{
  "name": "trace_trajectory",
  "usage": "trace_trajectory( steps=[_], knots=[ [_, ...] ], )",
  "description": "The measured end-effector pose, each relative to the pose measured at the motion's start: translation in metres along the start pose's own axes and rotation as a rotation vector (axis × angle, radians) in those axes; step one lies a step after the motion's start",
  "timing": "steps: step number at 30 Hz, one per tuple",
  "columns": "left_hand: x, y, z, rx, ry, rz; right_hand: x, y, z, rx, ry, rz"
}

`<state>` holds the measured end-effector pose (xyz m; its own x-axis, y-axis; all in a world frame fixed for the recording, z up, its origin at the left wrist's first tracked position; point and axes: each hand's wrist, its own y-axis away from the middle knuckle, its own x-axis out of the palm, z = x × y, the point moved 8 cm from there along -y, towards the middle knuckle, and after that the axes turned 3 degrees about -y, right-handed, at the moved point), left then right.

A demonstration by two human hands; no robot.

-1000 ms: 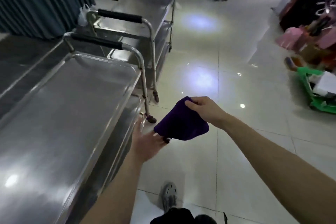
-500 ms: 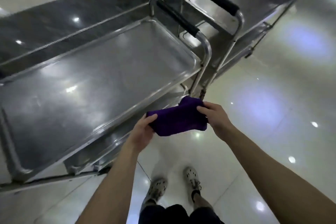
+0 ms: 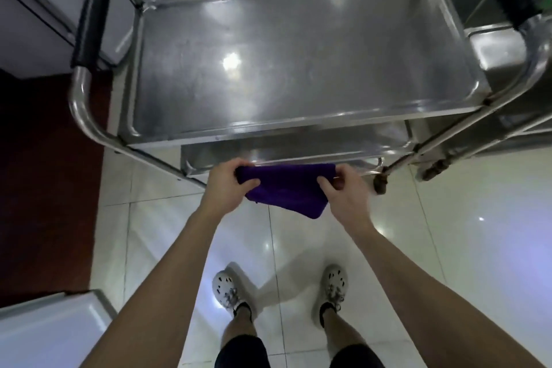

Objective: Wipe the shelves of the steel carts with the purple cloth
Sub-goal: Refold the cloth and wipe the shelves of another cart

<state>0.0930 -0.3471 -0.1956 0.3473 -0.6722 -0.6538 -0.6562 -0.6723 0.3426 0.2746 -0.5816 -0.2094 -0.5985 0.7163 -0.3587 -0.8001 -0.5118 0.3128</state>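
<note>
I look straight down on a steel cart; its top shelf (image 3: 298, 48) is a shiny tray with black-padded handles at both ends. A lower shelf (image 3: 298, 151) juts out under the near rim. The purple cloth (image 3: 286, 188) hangs stretched between my hands, in the air just in front of the lower shelf's edge. My left hand (image 3: 228, 184) grips its left end, fingers curled over it. My right hand (image 3: 343, 188) pinches its right end.
A second steel cart (image 3: 495, 51) stands close against the right side, with a caster (image 3: 380, 184) near my right hand. A dark red floor area (image 3: 44, 173) lies left, a white surface (image 3: 50, 334) at bottom left. My feet stand on glossy tiles.
My view swung to face the cart's long side squarely from above. My left hand went from loose under the cloth to gripping it, and both hands now hold it spread wide.
</note>
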Motion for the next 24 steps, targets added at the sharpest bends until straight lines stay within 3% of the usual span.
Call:
trace_trajectory(
  steps=[3, 7, 13, 17, 20, 24],
  knots=[
    [0.001, -0.009, 0.053, 0.011, -0.140, -0.018, 0.035, -0.005, -0.013, -0.017, 0.055, -0.049],
    [0.014, -0.030, 0.143, -0.091, 0.031, -0.030, 0.104, -0.029, -0.051, -0.087, 0.082, 0.005],
    [0.068, -0.080, 0.286, -0.119, 0.135, -0.232, 0.237, -0.079, -0.173, -0.053, 0.030, 0.051],
    [0.126, -0.123, 0.379, -0.081, 0.103, -0.211, 0.324, -0.110, -0.269, 0.009, -0.048, 0.226],
    [0.165, -0.158, 0.426, 0.006, 0.072, -0.124, 0.365, -0.139, -0.324, -0.108, 0.110, 0.227],
    [0.199, -0.210, 0.477, -0.038, 0.218, -0.056, 0.401, -0.188, -0.361, -0.317, 0.196, 0.100]
  ],
)
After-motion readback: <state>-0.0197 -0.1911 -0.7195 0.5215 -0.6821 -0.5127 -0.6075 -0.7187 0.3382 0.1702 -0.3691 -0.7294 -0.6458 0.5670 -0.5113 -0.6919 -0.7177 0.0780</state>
